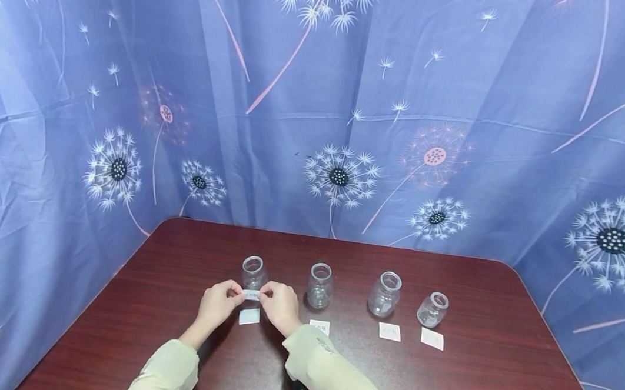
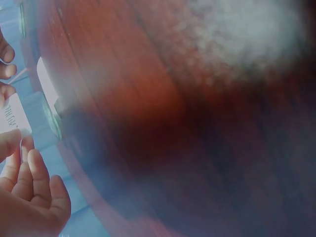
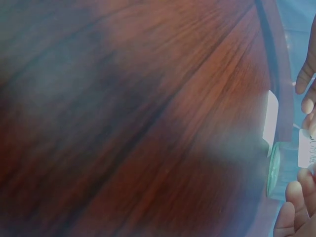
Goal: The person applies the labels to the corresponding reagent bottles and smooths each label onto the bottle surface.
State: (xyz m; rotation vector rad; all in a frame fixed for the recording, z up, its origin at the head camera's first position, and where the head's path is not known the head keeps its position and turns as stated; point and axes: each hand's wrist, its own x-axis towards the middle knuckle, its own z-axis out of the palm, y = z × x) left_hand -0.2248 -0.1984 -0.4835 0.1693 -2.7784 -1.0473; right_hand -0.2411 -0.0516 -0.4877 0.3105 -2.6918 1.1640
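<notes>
A small white paper label (image 1: 251, 295) with handwriting on it is stretched between both hands. My left hand (image 1: 219, 304) pinches one end between thumb and fingertips, and my right hand (image 1: 281, 306) pinches the other. Close behind the label stands the leftmost clear glass jar (image 1: 254, 268), uncapped and upright, its lower part overlapped by the label in the head view. A white paper slip (image 1: 249, 316) lies on the table just in front of the hands. In the right wrist view the label (image 3: 304, 148) shows its writing beside the glass jar (image 3: 274, 170).
To the right stand more open glass jars: a tall one (image 1: 320, 285), another (image 1: 384, 294) and a smaller one (image 1: 432, 309). White slips (image 1: 389, 331), (image 1: 432, 338) lie before them; one slip (image 1: 320, 325) is partly covered by my right sleeve. A blue dandelion curtain (image 1: 272, 157) hangs behind the brown table (image 1: 467, 380).
</notes>
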